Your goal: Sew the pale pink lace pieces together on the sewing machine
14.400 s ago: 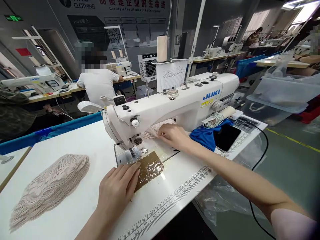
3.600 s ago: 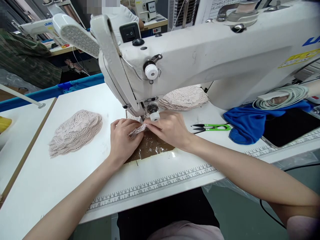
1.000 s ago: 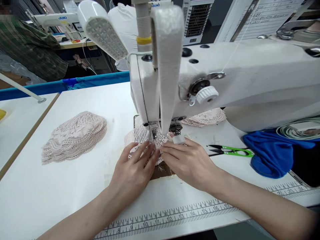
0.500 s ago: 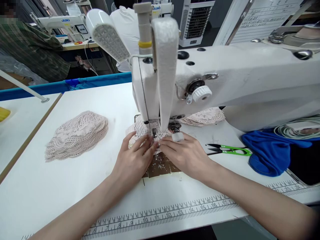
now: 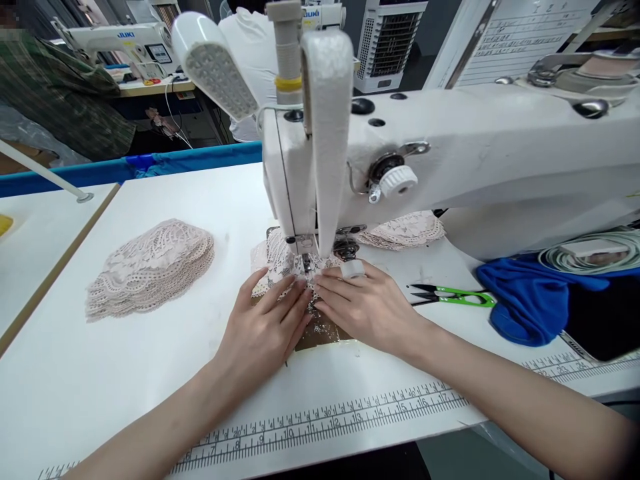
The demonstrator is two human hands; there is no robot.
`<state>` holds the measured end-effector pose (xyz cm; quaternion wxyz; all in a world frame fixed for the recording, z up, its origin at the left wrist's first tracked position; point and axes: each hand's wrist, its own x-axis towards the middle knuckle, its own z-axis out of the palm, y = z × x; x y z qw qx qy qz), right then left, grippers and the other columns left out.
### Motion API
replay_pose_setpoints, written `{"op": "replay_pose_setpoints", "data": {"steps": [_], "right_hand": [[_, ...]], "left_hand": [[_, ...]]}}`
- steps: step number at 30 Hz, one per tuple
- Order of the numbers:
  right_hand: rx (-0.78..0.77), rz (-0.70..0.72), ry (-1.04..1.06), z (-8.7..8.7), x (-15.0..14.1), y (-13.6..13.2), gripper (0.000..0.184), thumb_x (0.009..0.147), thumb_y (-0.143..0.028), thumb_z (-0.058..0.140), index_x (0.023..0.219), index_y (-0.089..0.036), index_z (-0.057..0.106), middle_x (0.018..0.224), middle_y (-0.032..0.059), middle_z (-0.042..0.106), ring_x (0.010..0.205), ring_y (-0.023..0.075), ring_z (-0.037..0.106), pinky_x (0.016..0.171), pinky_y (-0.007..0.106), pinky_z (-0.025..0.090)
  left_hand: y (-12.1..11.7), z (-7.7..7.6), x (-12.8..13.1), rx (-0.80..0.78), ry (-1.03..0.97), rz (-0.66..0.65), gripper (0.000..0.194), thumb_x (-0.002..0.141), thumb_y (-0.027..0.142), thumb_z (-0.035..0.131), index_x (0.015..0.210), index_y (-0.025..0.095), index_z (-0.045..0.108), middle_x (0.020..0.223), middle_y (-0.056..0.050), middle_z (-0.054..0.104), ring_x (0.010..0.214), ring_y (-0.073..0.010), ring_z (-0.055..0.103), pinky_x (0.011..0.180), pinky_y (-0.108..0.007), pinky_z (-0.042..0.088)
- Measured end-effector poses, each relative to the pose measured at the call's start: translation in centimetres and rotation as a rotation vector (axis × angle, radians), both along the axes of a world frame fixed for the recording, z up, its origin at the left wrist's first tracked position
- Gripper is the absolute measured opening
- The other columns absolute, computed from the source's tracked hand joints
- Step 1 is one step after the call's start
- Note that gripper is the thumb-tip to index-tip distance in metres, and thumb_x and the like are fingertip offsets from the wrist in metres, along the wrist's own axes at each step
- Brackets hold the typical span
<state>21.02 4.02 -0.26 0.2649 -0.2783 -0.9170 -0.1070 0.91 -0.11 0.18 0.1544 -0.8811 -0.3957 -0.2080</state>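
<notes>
A pale pink lace piece (image 5: 273, 261) lies under the needle of the white sewing machine (image 5: 450, 153). My left hand (image 5: 265, 327) rests flat on the lace, fingers stretched toward the presser foot (image 5: 306, 260). My right hand (image 5: 367, 307) lies beside it, fingers extended and pressing the lace just right of the needle; a white thimble-like ring sits on one finger. A brown taped patch (image 5: 320, 333) shows on the table between the two hands.
A stack of pink lace pieces (image 5: 150, 267) lies at left on the white table (image 5: 125, 400); another lace stack (image 5: 405, 230) sits behind the machine arm. Green thread snips (image 5: 455, 295) and a blue cloth (image 5: 525, 300) lie at right. A lamp head (image 5: 215, 63) hangs above. Other people sit at benches behind.
Over the last second both hands have slid the lace a little further away under the presser foot, uncovering more of the brown patch. Before that my hands brought the lace to the needle.
</notes>
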Motion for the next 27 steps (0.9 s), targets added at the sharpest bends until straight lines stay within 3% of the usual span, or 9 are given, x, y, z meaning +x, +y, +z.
{"op": "replay_pose_setpoints", "data": {"steps": [16,27], "right_hand": [[-0.003,-0.022,-0.024,0.0,-0.1,0.5,0.019,0.093,-0.018,0.054,0.097,-0.013,0.072,0.095,0.0072,0.075,0.083,0.0179,0.068,0.088,0.036,0.048],[0.015,-0.049,-0.060,-0.3,-0.1,1.1,0.023,0.095,-0.022,0.051,0.093,-0.013,0.072,0.096,0.0064,0.075,0.097,0.0195,0.065,0.100,0.039,0.043]], "left_hand": [[0.9,0.1,-0.2,-0.040,-0.046,0.003,0.026,0.092,0.018,0.053,0.114,0.022,0.067,0.108,-0.005,0.073,0.105,-0.0238,0.066,0.108,-0.053,0.034],[1.7,0.0,-0.5,-0.071,-0.044,0.014,0.028,0.094,0.023,0.051,0.117,0.020,0.065,0.112,-0.007,0.071,0.109,-0.0251,0.065,0.112,-0.059,0.025]]}}
